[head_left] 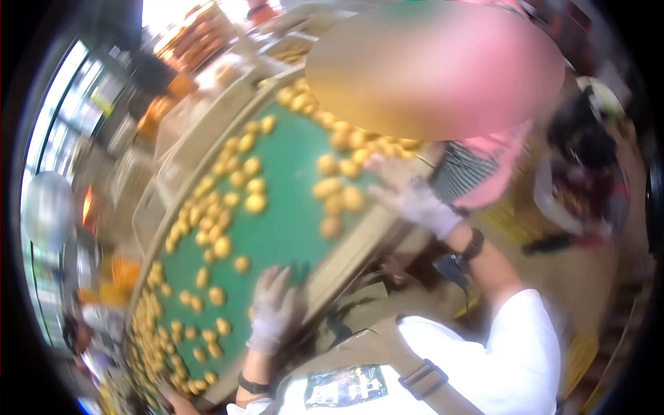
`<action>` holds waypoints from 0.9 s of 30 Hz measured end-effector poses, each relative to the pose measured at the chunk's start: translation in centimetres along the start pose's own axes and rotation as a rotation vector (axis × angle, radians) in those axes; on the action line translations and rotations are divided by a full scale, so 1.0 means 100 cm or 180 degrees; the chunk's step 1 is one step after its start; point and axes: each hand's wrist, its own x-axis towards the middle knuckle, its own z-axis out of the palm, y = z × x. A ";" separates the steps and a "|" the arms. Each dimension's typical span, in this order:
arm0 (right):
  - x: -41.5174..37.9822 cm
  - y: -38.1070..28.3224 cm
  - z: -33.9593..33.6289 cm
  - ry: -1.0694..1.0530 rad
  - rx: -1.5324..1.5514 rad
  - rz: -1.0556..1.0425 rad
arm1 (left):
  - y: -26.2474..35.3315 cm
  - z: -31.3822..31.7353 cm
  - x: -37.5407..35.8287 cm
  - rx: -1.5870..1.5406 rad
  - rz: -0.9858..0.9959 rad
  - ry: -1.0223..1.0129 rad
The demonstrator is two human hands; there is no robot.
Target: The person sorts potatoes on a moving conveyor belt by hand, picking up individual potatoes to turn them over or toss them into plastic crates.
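Both of my hands wear pale, thin gloves. My left hand (272, 304) lies over the near part of a green belt (290, 162), its fingers apart and nothing held in them. Further along, my right hand (411, 194) reaches over the belt's raised near edge with its fingers spread, close beside a cluster of yellow potato-like items (333, 187). Many more of these round yellow pieces (221, 247) are scattered along the far side of the belt. The picture is slightly blurred.
A beige rail (353, 256) runs along the belt's near edge. A co-worker in pink (494, 166) stands close on the right, partly covered by a blurred oval. Orange containers (126, 271) and another person (97, 332) are at the left.
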 end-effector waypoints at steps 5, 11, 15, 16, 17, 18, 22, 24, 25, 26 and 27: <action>0.093 -0.060 0.055 -0.1774 -0.0881 0.0325 | -0.034 0.018 -0.086 0.0356 -0.0825 0.0843; 0.192 -0.043 0.118 -0.1001 0.0560 -0.1734 | -0.040 0.031 -0.129 0.0796 -0.1415 0.1671; 0.309 -0.071 0.148 -0.1081 0.0499 -0.0624 | -0.066 0.012 -0.140 0.0848 -0.1517 0.1776; 0.330 -0.070 0.179 -0.1430 0.1384 0.0034 | -0.072 0.007 -0.144 0.0838 -0.1552 0.1778; 0.331 -0.068 0.201 -0.1642 0.1767 -0.0057 | -0.064 0.009 -0.136 0.0872 -0.1584 0.1752; 0.313 -0.089 0.218 -0.1595 0.1205 -0.0379 | -0.064 0.006 -0.133 0.0875 -0.1585 0.1784; 0.233 -0.197 0.233 -0.2081 0.1097 -0.0708 | -0.068 -0.009 -0.137 0.0776 -0.1517 0.1808; 0.192 -0.220 0.243 -0.2449 0.1424 -0.1126 | -0.068 -0.015 -0.130 0.0764 -0.1404 0.1852; 0.171 -0.235 0.248 -0.2674 0.1304 -0.1537 | -0.066 -0.022 -0.128 0.0738 -0.1364 0.1859; 0.143 -0.239 0.242 -0.3027 0.1400 -0.1829 | -0.061 -0.026 -0.125 0.0714 -0.1329 0.1855; 0.133 -0.250 0.228 -0.3518 0.1561 -0.1891 | -0.060 -0.030 -0.124 0.0570 -0.1270 0.1933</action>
